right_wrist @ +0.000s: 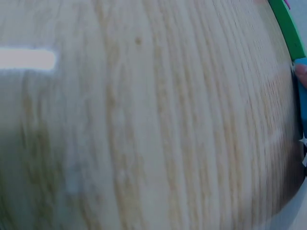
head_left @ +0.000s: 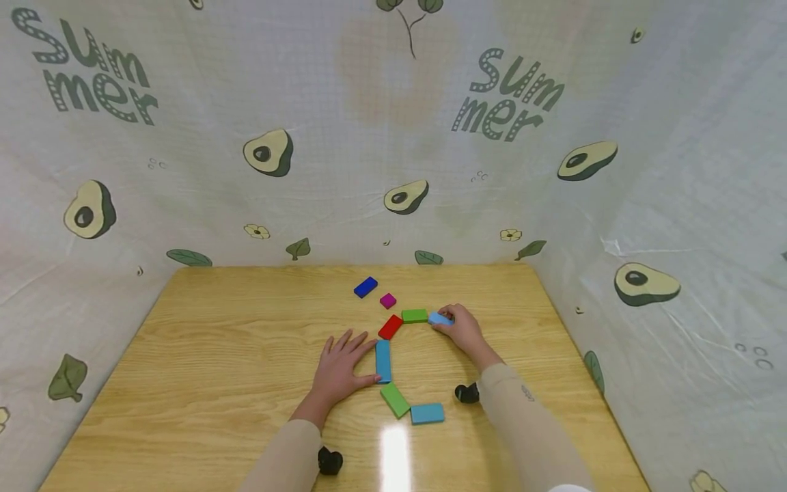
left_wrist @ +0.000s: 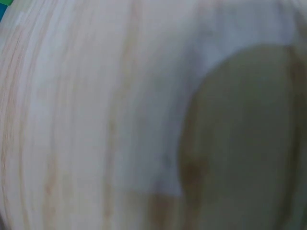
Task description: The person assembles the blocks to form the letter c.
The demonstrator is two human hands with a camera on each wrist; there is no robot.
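Observation:
In the head view my right hand (head_left: 462,329) pinches a light blue block (head_left: 438,319) at the right end of a curved row, beside a green block (head_left: 415,316). The right wrist view catches the edge of that blue block (right_wrist: 303,103) with a fingertip on it, meeting the green block (right_wrist: 287,26). My left hand (head_left: 338,369) lies on the table with fingers spread, its thumb at the lower end of a blue block (head_left: 383,361). Above that block sits a red block (head_left: 391,327); below it come a lower green block (head_left: 395,400) and a lower blue block (head_left: 427,413).
A dark blue block (head_left: 365,287) and a small magenta block (head_left: 388,301) lie behind the row on the wooden table (head_left: 233,342). A printed curtain (head_left: 332,205) borders the table at the back and both sides. The left wrist view is mostly blurred tabletop.

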